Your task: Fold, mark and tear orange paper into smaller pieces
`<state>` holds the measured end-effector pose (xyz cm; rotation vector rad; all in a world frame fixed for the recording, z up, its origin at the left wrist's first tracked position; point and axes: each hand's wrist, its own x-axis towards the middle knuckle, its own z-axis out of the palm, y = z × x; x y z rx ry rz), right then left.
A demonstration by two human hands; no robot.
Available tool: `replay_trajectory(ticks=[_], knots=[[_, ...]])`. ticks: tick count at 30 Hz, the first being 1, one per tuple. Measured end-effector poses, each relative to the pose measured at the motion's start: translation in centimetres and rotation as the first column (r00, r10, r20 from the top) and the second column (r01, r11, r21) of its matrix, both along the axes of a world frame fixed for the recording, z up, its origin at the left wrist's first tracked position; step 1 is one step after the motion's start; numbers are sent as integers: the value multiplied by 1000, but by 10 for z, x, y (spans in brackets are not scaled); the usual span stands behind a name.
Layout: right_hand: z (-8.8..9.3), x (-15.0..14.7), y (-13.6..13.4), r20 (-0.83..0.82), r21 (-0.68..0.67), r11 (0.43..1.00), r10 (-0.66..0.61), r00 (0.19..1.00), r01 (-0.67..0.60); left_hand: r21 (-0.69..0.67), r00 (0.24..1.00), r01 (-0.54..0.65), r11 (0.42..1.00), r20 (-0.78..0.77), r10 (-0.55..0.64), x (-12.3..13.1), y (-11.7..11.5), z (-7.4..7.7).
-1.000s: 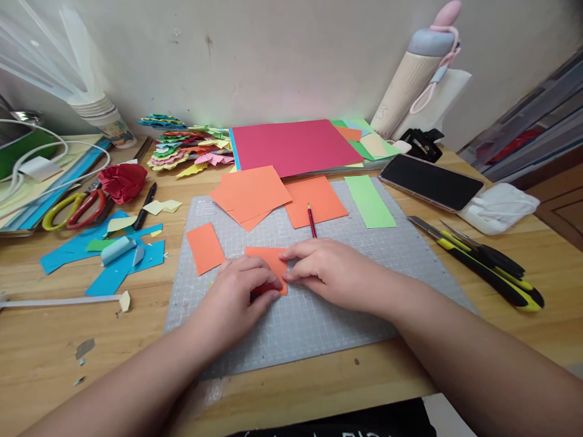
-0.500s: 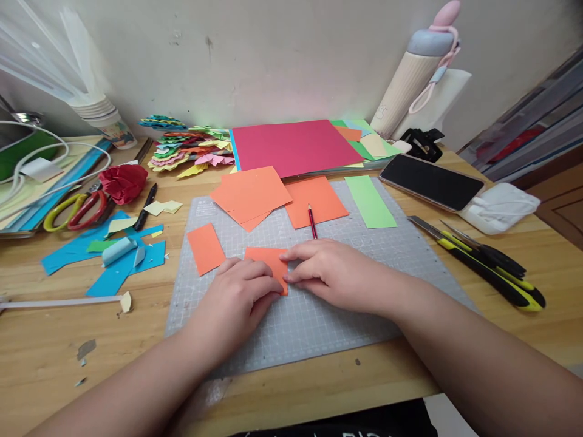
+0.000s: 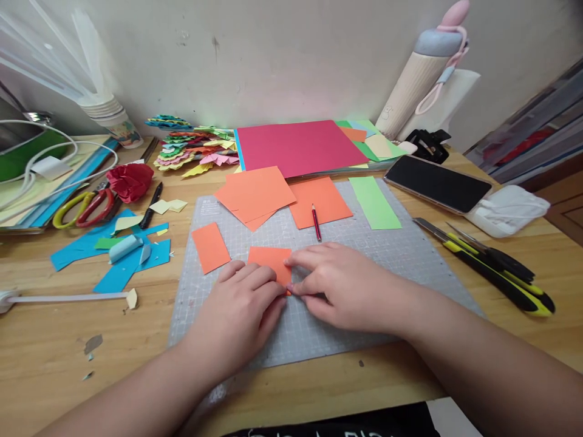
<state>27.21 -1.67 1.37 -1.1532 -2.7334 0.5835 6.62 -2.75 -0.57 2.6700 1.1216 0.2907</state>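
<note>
An orange sheet of paper (image 3: 273,260) lies on the grey cutting mat (image 3: 314,337), its lower left part hidden under my left hand (image 3: 248,298). The fingers of that hand are curled and press on the sheet's near edge. From the other side, my right hand (image 3: 330,280) holds the sheet's right edge, its fingertips meeting the left ones at the near right corner. To the left rests a smaller orange rectangle (image 3: 211,247). A dark red pencil (image 3: 316,222) lies just beyond my right hand, partly on an orange square (image 3: 334,200).
More orange sheets (image 3: 257,191) and a green strip (image 3: 376,203) lie at the mat's far side. To the right are a utility knife (image 3: 492,273), a phone (image 3: 439,182) and a leaning bottle (image 3: 414,79). Blue scraps (image 3: 121,273), scissors (image 3: 86,206) and a pen (image 3: 152,205) are left.
The view has shifted slightly. My left thumb and my right fingertips have drawn together at the sheet's near right corner; the sheet itself has hardly moved on the mat.
</note>
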Motion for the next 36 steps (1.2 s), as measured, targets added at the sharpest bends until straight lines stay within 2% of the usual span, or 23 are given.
replay_trajectory(ticks=[7, 16, 19, 22, 25, 30, 36], knots=[[0, -1, 1, -1, -5, 1000, -17, 1000, 17, 48, 999, 4, 999, -49, -1, -5, -7, 1], [-2, -2, 2, 3, -6, 1000, -16, 1000, 16, 76, 979, 173, 982, -125, -163, -6, -11, -3], [-3, 0, 2, -19, -6, 1000, -8, 1000, 8, 39, 987, 148, 988, -72, -145, -7, -11, -4], [-4, 1, 3, -37, -11, 1000, -7, 999, 7, -25, 998, 54, 998, 14, -53, -8, -10, -5], [-4, 2, 4, -39, -16, 1000, -7, 999, 7, -29, 1000, 1, 1000, 30, 0, -7, -12, -5], [-2, -1, 4, 3, 18, 1000, 22, 1000, -22, 11, 997, 47, 999, -57, -46, -4, -15, -4], [0, -7, -1, 14, 92, 986, 141, 990, -141, 3, 985, 112, 994, -132, -111, -4, -12, 0]])
